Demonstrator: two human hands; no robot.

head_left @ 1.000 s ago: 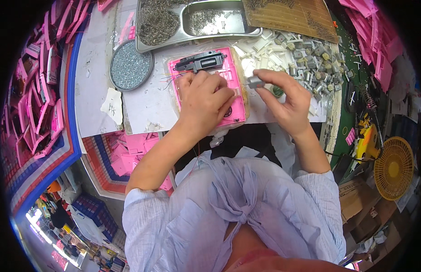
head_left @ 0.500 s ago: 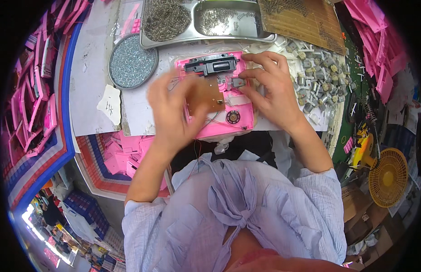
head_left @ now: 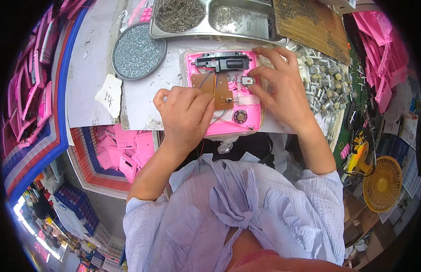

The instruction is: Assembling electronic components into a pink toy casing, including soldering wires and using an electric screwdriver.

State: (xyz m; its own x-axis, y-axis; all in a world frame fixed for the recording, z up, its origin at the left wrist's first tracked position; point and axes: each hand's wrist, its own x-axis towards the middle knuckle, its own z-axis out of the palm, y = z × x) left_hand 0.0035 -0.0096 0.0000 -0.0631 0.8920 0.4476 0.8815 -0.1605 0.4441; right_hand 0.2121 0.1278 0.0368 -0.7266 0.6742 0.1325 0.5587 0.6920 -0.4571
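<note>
On the bench (head_left: pixel 140 106) before me, the pink case (head_left: pixel 254 118) lies open: brown board (head_left: pixel 223 86) at left, black housing (head_left: pixel 235 64) along the far side, round dark speaker (head_left: pixel 240 117) near the close corner. The left grip (head_left: pixel 185 109) pinches thin wires (head_left: pixel 215 81); the right grip (head_left: pixel 283 90) curls round a small silvery motor (head_left: pixel 247 81), clenched or loose I can't tell.
</note>
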